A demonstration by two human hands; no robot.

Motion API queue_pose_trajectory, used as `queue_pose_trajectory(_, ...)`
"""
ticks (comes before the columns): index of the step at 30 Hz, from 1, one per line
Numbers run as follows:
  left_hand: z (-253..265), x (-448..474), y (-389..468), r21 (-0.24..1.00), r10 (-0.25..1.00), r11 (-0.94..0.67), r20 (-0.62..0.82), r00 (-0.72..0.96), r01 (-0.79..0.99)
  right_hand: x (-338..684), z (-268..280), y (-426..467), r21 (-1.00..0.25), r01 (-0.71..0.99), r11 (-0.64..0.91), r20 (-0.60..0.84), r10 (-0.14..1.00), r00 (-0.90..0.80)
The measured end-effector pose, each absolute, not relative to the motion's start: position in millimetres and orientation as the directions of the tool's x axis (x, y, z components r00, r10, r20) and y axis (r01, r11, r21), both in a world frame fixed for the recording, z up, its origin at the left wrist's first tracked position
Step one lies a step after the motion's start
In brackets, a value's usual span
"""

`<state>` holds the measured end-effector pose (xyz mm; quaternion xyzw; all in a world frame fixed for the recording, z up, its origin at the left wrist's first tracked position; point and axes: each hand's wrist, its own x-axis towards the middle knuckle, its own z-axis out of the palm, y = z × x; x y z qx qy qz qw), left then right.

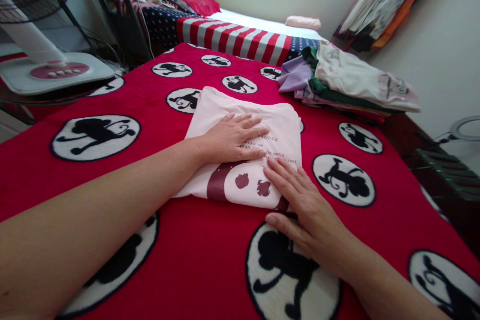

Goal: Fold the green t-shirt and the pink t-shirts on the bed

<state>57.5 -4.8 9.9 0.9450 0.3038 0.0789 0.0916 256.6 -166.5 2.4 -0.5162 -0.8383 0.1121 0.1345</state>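
A pale pink T-shirt, folded into a rough square, lies in front of me on a red blanket patterned with black monkeys in white ovals. Dark lettering and maroon shapes are printed on its upper face. My left hand rests flat across the middle of the shirt, fingers spread and pointing right. At the shirt's near right corner lies my right hand; its fingers are stretched over the edge and its thumb is apart, near the blanket. Part of the lettering is hidden under my hands.
A pile of folded clothes sits at the back right of the blanket. On the left stands a fan with a white base. Behind are a bed with a striped cover and a red pillow. Clothes hang at the upper right.
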Motion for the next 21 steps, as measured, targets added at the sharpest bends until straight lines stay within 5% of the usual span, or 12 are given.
queue_pose_trajectory(21,10.4,58.0,-5.3,0.214,0.584,-0.803,0.096,0.806,0.556,257.0,3.0,-165.5,-0.309,0.837,0.451,0.108,0.891,-0.44)
